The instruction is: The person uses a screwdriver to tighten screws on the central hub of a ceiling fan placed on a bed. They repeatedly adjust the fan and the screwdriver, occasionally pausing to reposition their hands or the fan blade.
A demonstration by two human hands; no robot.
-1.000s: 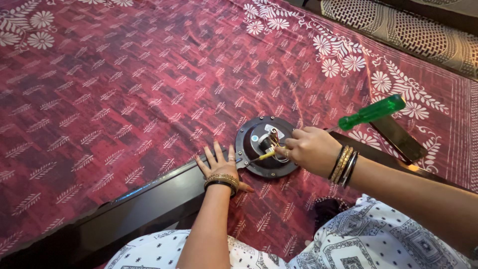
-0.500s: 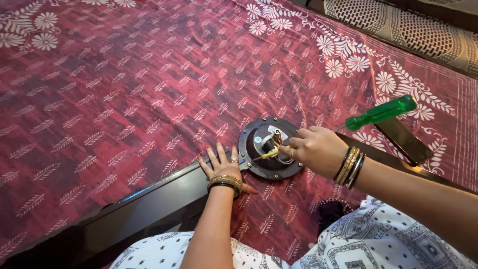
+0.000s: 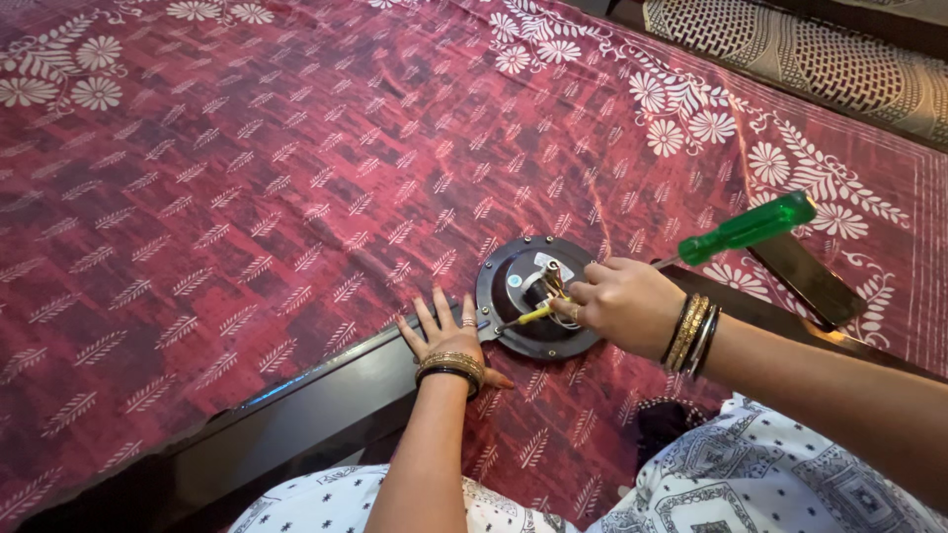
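A round black disc-shaped device (image 3: 523,271) with wires at its middle lies on a dark red patterned bedspread (image 3: 247,178), close to the bed's near edge. My left hand (image 3: 444,331) rests flat beside it with fingers spread, touching its left rim. My right hand (image 3: 617,301) is closed around the yellow wire ends (image 3: 528,316) and the wire bundle at the device's centre. Bangles sit on both wrists.
A green-handled screwdriver (image 3: 746,227) lies to the right, beside a dark flat rectangular object (image 3: 805,281). The dark wooden bed frame edge (image 3: 296,400) runs along the near side. A patterned mat (image 3: 820,64) lies at the top right.
My right hand has shifted slightly on the wires at the device's centre. My left hand has stayed flat beside the rim.
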